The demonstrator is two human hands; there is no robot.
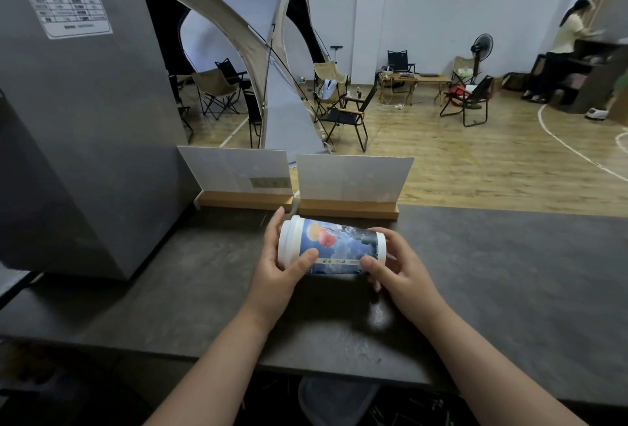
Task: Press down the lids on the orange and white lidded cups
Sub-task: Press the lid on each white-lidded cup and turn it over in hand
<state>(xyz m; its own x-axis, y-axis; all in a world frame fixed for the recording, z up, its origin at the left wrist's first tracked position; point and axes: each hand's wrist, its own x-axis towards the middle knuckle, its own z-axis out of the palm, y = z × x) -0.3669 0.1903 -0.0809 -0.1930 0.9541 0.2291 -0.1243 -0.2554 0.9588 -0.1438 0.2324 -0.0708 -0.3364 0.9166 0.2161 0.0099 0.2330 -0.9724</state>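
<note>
Cup held sideways in both hands over the counter.

Nearest me, both forearms reach in over the dark counter [509,272]. My left hand [282,269] grips the lid end of the printed cup [339,245], thumb on the near side, fingers curled behind. My right hand [397,269] wraps the base end the same way. The cup's long axis runs left to right, about level, with the white lid [289,245] pointing left and the base pointing right. The cup's shadow lies on the counter beneath. Behind it, two white boards [353,177] stand in wooden bases. A grey cabinet [85,136] stands at left. Farther off are a tent [238,17] and folding chairs [343,112].
</note>
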